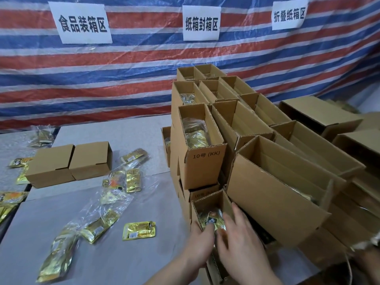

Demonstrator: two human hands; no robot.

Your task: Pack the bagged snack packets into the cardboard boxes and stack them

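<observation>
A small open cardboard box [211, 202] stands at the foot of the box stack, with a bagged gold snack packet [212, 220] inside it. My left hand [200, 241] grips the box's near left wall, thumb outside and fingers curled inside onto the packet. My right hand [238, 237] lies over the box's right side with straight fingers, which touch the packet and the wall. More bagged snack packets [115, 194] lie on the grey table [127, 264] to the left, and a single loose packet [139, 230] lies near my left hand.
A tall stack of open boxes [200, 145], some with bags inside, rises behind my hands. A larger open box [277, 194] leans at the right. Two small boxes [70, 163] sit at the table's left. A striped tarp [123, 64] with paper signs hangs behind.
</observation>
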